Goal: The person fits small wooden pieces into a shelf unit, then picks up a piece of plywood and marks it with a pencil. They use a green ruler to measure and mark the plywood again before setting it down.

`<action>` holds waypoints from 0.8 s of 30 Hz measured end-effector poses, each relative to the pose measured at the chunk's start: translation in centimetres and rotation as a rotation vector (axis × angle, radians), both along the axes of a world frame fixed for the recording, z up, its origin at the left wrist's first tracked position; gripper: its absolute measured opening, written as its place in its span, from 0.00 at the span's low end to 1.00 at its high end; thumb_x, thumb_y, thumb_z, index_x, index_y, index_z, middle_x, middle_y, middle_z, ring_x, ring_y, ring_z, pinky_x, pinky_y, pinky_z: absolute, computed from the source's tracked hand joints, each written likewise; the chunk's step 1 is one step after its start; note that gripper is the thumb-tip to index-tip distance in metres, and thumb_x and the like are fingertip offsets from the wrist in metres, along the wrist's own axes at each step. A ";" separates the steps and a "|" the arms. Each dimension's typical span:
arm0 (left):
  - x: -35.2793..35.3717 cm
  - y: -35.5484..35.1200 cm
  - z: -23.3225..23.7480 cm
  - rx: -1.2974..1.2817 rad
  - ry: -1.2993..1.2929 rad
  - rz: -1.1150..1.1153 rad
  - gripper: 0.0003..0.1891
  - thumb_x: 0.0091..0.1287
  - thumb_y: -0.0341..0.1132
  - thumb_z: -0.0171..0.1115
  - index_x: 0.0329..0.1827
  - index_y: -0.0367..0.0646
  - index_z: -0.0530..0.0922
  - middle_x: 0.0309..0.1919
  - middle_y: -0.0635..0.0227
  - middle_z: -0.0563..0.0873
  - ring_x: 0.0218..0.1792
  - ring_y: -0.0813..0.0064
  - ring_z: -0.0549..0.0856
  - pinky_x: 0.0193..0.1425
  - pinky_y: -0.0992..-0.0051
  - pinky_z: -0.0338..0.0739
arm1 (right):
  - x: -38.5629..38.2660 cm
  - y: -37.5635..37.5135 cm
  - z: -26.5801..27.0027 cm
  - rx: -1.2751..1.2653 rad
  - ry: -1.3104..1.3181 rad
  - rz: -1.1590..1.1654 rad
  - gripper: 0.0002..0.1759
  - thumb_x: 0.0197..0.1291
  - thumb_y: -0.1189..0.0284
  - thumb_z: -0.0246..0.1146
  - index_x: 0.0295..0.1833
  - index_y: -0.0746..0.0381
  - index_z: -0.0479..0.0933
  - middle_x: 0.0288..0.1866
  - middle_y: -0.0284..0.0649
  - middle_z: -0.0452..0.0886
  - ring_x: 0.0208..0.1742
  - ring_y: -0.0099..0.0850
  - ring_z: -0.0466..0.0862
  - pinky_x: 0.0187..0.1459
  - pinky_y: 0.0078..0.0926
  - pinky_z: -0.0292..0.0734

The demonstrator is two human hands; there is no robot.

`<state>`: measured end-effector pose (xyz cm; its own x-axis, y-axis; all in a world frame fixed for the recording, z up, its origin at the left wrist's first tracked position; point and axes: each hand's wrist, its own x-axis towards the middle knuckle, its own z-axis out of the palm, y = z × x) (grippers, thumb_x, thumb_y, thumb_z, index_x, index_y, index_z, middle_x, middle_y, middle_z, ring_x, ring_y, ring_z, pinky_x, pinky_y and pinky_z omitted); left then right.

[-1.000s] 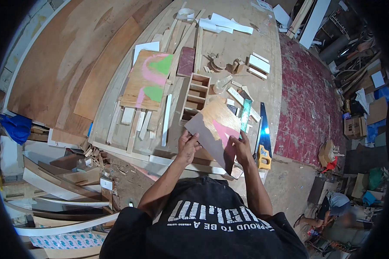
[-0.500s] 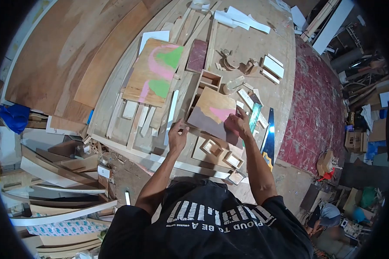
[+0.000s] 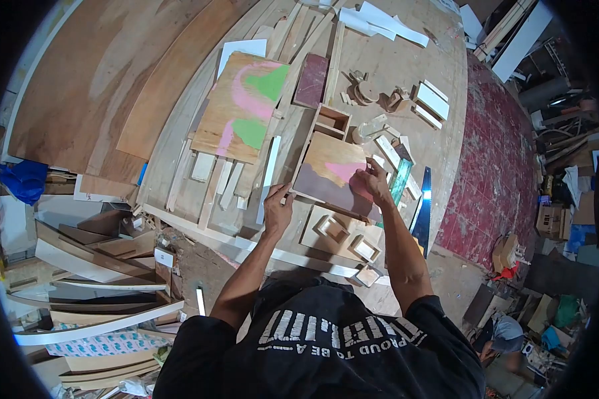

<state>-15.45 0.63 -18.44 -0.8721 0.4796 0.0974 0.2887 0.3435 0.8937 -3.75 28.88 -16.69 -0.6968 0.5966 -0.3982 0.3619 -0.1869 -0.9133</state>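
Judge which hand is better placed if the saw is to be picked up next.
Probably the right hand: it is at the painted board near its right edge, and the saw lies off that same side. The left hand is at the lower left corner, so would have to reach across.

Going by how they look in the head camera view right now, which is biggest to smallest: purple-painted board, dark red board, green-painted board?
1. Green-painted board
2. Purple-painted board
3. Dark red board
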 end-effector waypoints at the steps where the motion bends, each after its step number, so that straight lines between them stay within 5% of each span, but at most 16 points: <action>1: 0.0 0.0 0.3 0.021 -0.031 0.007 0.18 0.60 0.21 0.69 0.55 0.36 0.85 0.49 0.56 0.85 0.39 0.68 0.87 0.46 0.73 0.81 | -0.1 0.1 -0.3 0.000 0.000 0.004 0.25 0.63 0.76 0.62 0.66 0.67 0.72 0.49 0.46 0.85 0.48 0.31 0.83 0.52 0.29 0.78; 4: -0.1 -0.1 0.7 0.011 -0.026 -0.016 0.18 0.61 0.22 0.69 0.56 0.37 0.84 0.50 0.54 0.85 0.42 0.62 0.87 0.49 0.69 0.82 | -0.4 0.2 -0.2 -0.012 0.002 0.006 0.24 0.63 0.76 0.63 0.65 0.67 0.72 0.48 0.45 0.85 0.47 0.30 0.83 0.51 0.29 0.78; 9: -0.2 -0.2 0.9 -0.002 -0.020 -0.028 0.18 0.61 0.22 0.68 0.56 0.36 0.84 0.50 0.54 0.85 0.42 0.63 0.87 0.49 0.69 0.82 | -0.6 0.8 -0.9 -0.043 0.054 -0.027 0.24 0.64 0.76 0.63 0.65 0.65 0.73 0.48 0.45 0.85 0.46 0.29 0.83 0.50 0.28 0.77; 11: -0.2 -0.1 1.2 -0.003 -0.007 -0.039 0.18 0.61 0.21 0.68 0.56 0.36 0.83 0.50 0.55 0.85 0.41 0.63 0.87 0.49 0.69 0.82 | -0.7 0.9 -0.4 -0.021 0.003 -0.047 0.21 0.66 0.76 0.62 0.64 0.64 0.75 0.44 0.38 0.84 0.43 0.25 0.81 0.47 0.24 0.76; 24: 0.1 0.4 1.5 -0.049 0.017 -0.006 0.16 0.63 0.26 0.68 0.55 0.36 0.84 0.48 0.57 0.85 0.40 0.65 0.87 0.47 0.69 0.81 | -0.8 0.9 -1.0 -0.067 0.038 -0.014 0.22 0.65 0.79 0.62 0.64 0.64 0.74 0.45 0.41 0.85 0.43 0.27 0.82 0.49 0.26 0.77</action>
